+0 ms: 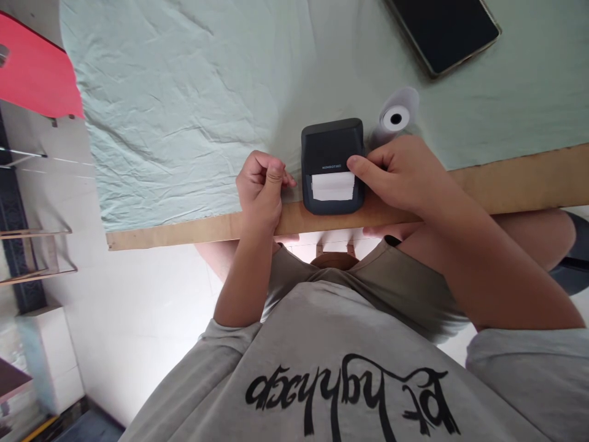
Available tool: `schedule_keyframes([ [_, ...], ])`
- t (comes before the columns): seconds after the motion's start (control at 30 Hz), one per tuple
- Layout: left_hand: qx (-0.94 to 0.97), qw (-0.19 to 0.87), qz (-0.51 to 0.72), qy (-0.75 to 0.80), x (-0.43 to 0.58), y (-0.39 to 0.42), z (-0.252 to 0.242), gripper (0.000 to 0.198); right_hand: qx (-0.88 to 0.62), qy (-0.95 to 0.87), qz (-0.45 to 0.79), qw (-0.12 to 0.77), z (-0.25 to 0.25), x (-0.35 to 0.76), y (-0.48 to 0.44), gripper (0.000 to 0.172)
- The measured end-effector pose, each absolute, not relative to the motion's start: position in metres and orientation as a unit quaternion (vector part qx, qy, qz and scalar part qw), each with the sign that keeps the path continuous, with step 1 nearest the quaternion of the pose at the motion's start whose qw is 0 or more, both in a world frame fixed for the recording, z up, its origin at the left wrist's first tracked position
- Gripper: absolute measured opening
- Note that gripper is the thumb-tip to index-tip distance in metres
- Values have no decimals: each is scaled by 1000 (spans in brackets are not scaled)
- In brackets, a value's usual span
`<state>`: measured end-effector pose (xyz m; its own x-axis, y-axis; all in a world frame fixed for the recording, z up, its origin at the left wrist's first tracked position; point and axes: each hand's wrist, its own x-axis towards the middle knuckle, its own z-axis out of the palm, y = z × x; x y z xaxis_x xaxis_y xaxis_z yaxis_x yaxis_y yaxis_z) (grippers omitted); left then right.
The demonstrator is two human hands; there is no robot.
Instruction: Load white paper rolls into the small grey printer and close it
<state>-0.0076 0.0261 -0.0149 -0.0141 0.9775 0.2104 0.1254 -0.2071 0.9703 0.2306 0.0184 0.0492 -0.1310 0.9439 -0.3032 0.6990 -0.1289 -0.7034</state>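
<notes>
"Trouble seeing that right hand [405, 172]?"

"Partly. Its thumb rests on the edge of the black printer [331, 144], but the curled fingers are partly tucked out of sight at the side, so I can't tell whether they clamp it."

"And the left hand [262, 184]?"

"Just beside the printer, thumb and curled fingers together; the palm is hidden."

"How much room?"

"Little in front: the printer, with white paper [334, 186] across its face, sits close to the wooden edge of the table [184, 232]. A paper roll [389, 120] crowds its right side. The widest room is leftward, over the creased pale green cloth [184, 110]."

"Beyond?"

"A dark phone [451, 31], its far end cut off. Past the table's left end, pale floor [142, 331] and a red thing [39, 70], also cut short, that I can't name."
</notes>
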Motion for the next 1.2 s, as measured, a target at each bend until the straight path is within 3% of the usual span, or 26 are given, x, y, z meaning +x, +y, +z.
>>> schedule_keyframes([
  [0.3, 611, 370, 523, 465, -11, 26, -20, 49, -667, -630, 384, 108, 57, 225, 19, 66],
  [0.93, 602, 350, 540, 473, -6, 26, -14, 49, -657, -642, 377, 120, 54, 227, 18, 66],
  [1.1, 611, 364, 523, 468, -7, 24, -14, 58, -657, -640, 380, 121, 53, 228, 18, 63],
  [1.2, 617, 354, 521, 471, -8, 26, -18, 46, -644, -645, 386, 141, 51, 230, 18, 62],
])
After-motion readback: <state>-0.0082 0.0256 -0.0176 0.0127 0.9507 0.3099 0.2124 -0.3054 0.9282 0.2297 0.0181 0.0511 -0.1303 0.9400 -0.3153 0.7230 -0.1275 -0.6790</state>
